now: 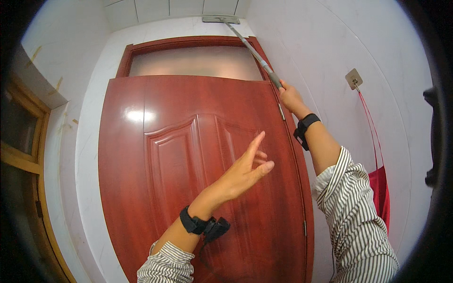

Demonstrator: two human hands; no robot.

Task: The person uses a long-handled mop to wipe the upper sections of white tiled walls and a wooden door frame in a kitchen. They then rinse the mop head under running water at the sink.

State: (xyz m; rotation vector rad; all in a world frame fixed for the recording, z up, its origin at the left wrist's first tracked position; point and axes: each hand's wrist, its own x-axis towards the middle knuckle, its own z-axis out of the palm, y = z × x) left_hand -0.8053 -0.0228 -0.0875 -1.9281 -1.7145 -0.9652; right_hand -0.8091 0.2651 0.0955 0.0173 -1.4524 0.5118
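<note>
My right hand [292, 98] is closed around the grip of a flat mop's grey pole [253, 51]. The pole slants up and to the left, above the door's right side. Its flat mop head [221, 20] lies against the white wall just under the ceiling, over the door frame. My left hand [244, 169] is held in front of the door with nothing in it, fingers apart and the thumb and index finger pointing right. Behind it is the reddish-brown panelled wooden door [173, 162].
A frosted transom pane [194, 63] sits above the door. On the right wall, an adhesive hook [354, 79] holds a red cloth item [380, 191] by its cord. At left stands a wooden-framed window or door [21, 159]. White panels [152, 10] line the ceiling.
</note>
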